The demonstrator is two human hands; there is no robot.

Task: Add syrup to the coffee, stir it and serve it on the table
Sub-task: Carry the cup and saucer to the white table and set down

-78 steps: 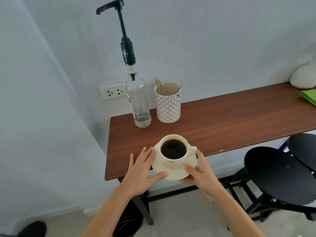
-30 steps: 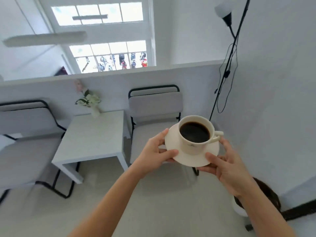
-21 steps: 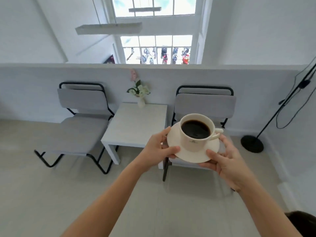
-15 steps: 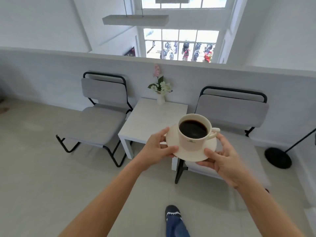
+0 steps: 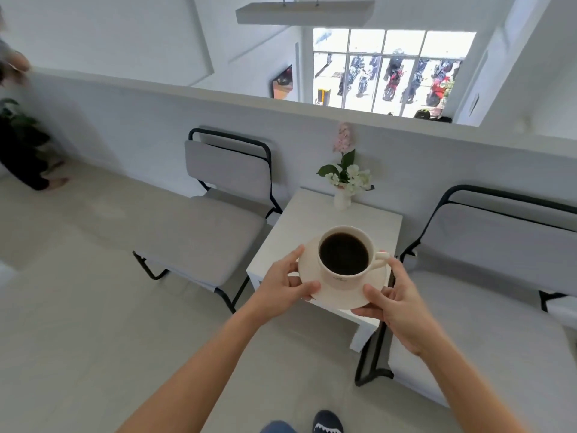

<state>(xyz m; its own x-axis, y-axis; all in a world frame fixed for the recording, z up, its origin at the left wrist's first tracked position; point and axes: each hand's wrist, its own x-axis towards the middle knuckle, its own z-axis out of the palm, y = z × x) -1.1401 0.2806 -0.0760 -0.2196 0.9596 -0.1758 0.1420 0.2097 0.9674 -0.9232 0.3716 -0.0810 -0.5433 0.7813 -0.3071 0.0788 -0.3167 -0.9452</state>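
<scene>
A cream cup [image 5: 345,260] full of black coffee stands on a cream saucer [image 5: 373,287]. Both of my hands carry the saucer in the air. My left hand [image 5: 282,287] grips its left rim, thumb on top. My right hand [image 5: 395,303] grips its right front rim, just under the cup's handle. The cup hangs over the near end of a small white table [image 5: 315,220], above its top and not touching it. The syrup bottle and stirrers are out of view.
A small white vase of flowers [image 5: 343,182] stands at the table's far end by a low white wall. A grey chair [image 5: 212,226] is left of the table, another [image 5: 499,276] right. My foot [image 5: 327,421] shows at the bottom. Another person [image 5: 18,126] stands far left.
I lifted the cup and saucer off the wooden counter, turned and walked to the white table. The table has grown closer and the cup is now over its near end.
</scene>
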